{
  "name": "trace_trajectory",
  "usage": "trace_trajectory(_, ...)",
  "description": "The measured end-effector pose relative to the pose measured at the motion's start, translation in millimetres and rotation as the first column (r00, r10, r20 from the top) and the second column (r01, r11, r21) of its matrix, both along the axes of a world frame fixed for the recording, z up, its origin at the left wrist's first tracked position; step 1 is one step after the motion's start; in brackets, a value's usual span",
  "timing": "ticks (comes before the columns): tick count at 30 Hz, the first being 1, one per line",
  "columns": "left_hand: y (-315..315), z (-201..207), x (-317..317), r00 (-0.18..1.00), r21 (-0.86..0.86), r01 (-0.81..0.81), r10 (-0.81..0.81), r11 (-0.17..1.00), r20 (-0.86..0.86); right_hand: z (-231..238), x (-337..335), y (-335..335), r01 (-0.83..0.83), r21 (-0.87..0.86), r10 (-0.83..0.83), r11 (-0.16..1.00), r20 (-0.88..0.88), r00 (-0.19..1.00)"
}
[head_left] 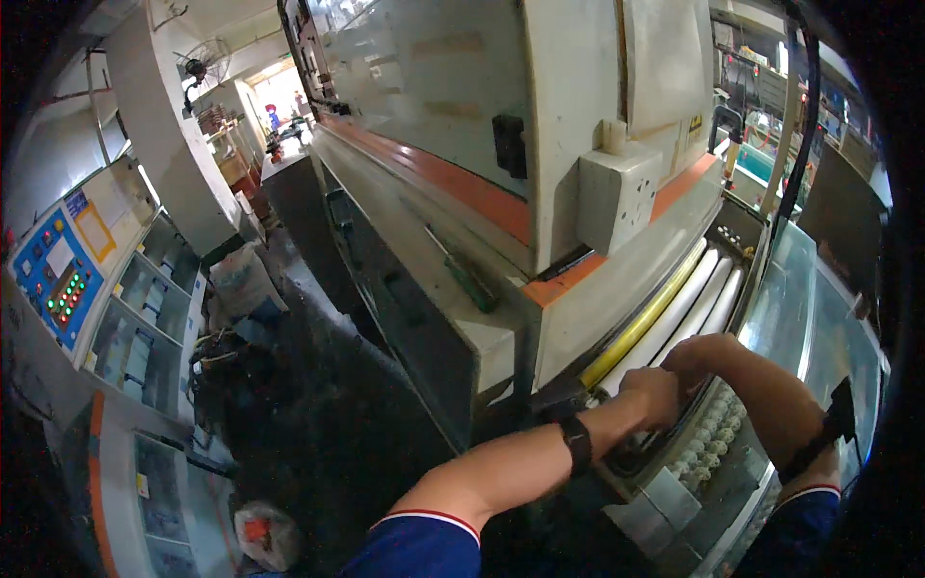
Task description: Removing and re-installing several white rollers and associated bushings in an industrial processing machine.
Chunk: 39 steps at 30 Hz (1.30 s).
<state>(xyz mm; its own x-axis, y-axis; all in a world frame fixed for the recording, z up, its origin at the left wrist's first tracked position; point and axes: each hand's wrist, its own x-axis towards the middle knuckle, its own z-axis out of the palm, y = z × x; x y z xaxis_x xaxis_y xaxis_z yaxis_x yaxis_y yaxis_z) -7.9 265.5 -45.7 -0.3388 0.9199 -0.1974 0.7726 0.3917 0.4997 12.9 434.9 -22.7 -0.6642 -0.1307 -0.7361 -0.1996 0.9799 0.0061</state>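
Note:
My left hand (653, 393), a black band on its wrist, reaches to the low end of a set of rollers in a big grey machine (434, 106). My right hand (686, 360) curls in from the right and meets it there. Both hands sit at the end of a yellow roller (644, 318) and the white rollers (696, 306) beside it. Their fingers are tucked against the machine, so what they grip is hidden. A row of small pale toothed wheels (708, 435) runs just below the hands.
A green-handled screwdriver (470, 279) lies on the machine's ledge. A white box (617, 193) juts out above the rollers. A clear cover (819, 318) lies to the right. At the left stand a blue control panel (53, 275) and cabinets; a bag (262, 536) sits on the dark floor.

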Motion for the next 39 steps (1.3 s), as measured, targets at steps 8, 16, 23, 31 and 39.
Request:
trace_trajectory(8, 24, -25, -25, 0.973, -0.247, 0.208, -0.226, 0.946, -0.046, -30, -21, -4, 0.138, 0.075, -0.145, 0.988, 0.108, 0.983)
trace_trajectory(16, 41, -17, -12, 0.972, -0.495, 0.193, -0.235, 0.847, -0.025, -26, -14, -10, 0.15, 0.109, -0.16, 0.983, 0.081, 0.984)
trace_trajectory(23, 35, -32, -16, 0.978, -0.432, 0.192, -0.208, 0.881, 0.011, -37, -34, -21, 0.113, 0.189, -0.147, 0.975, 0.18, 0.973)
trace_trajectory(31, 36, -71, -14, 0.961, -0.41, 0.226, -0.271, 0.883, -0.053, -57, -36, -11, 0.041, 0.053, -0.047, 0.998, 0.122, 0.991)
trace_trajectory(39, 44, -109, -13, 0.895, -0.427, 0.277, -0.393, 0.86, -0.21, -29, -51, -19, 0.063, -0.011, -0.064, 0.998, -0.149, 0.987)
